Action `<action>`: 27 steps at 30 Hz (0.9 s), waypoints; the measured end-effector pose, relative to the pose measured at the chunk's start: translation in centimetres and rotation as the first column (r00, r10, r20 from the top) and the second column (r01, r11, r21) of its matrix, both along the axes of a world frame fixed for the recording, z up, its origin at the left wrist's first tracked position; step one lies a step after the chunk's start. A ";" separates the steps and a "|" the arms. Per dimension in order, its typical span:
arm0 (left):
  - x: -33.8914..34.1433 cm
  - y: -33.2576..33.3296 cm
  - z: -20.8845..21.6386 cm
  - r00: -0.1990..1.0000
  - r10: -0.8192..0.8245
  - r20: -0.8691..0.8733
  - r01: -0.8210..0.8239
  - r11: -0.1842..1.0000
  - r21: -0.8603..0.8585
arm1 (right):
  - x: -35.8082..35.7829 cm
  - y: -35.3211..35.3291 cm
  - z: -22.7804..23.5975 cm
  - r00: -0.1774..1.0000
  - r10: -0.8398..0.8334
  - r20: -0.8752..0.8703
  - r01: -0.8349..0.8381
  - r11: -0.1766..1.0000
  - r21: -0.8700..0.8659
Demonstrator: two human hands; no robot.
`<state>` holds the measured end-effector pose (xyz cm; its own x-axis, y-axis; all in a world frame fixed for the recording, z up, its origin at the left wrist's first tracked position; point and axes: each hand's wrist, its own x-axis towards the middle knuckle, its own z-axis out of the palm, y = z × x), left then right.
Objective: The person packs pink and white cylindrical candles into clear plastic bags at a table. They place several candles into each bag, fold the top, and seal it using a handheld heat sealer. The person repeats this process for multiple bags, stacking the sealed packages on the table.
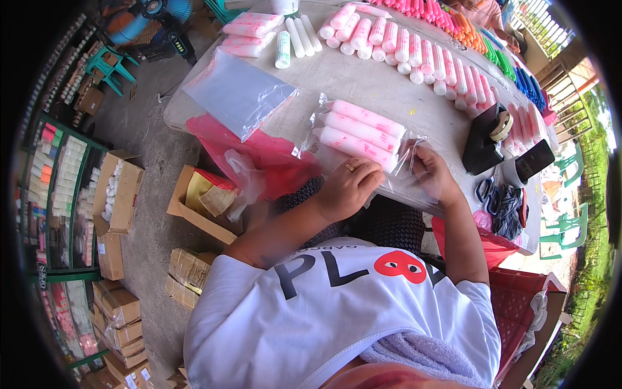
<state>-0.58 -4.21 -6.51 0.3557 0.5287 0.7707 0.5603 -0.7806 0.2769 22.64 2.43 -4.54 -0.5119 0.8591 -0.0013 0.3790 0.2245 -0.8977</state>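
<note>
A clear plastic bag [304,144] lies on the table in front of me with three pink-and-white wrapped candles [361,127] side by side in it. My left hand [353,185], a ring on one finger, is closed at the near edge of the bag, against the lowest candle. Its fingertips are partly hidden. At the right end of the bag, my right hand [433,170] grips the loose plastic with curled fingers. A stack of flat clear bags [236,91] rests to the left, overhanging pink plastic at the table's edge.
Rows of wrapped pink candles [414,52] curve across the far side of the table [311,71]. A black tape dispenser [483,139], scissors [489,194] and a phone [535,159] sit on the right. Cardboard boxes [201,201] stand on the floor at left.
</note>
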 end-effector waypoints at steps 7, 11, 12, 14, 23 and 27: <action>-1.7 0.6 0.7 0.995 0.015 -0.097 -0.016 1.000 -0.012 | -0.1 0.2 0.2 0.985 0.154 0.076 -0.168 0.953 0.251; -1.6 1.0 0.7 0.994 -0.028 -0.103 0.027 1.000 -0.012 | 0.0 0.2 0.7 0.981 0.176 0.084 -0.192 0.947 0.257; -1.6 1.1 0.6 0.995 -0.034 -0.095 0.033 0.999 -0.013 | 0.2 0.1 0.6 0.982 0.174 0.073 -0.187 0.946 0.265; -1.7 1.3 1.0 0.994 -0.041 -0.105 0.038 0.999 -0.033 | 0.8 0.0 0.0 0.986 0.158 0.058 -0.168 0.948 0.271; -1.8 1.6 2.0 0.990 -0.036 -0.136 0.027 0.998 -0.064 | 5.3 -4.2 5.0 0.707 -0.485 -0.515 0.270 0.858 -0.437; -1.2 1.6 2.0 0.991 -0.044 -0.126 0.034 0.996 -0.081 | 3.3 -4.0 3.2 0.765 -0.555 -0.326 0.590 0.808 0.009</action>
<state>-1.77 -2.64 -4.56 0.4703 0.5692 0.6744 0.5643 -0.7815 0.2661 25.92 -1.53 -1.29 0.1143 0.9783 0.1729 0.1907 0.1492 -0.9702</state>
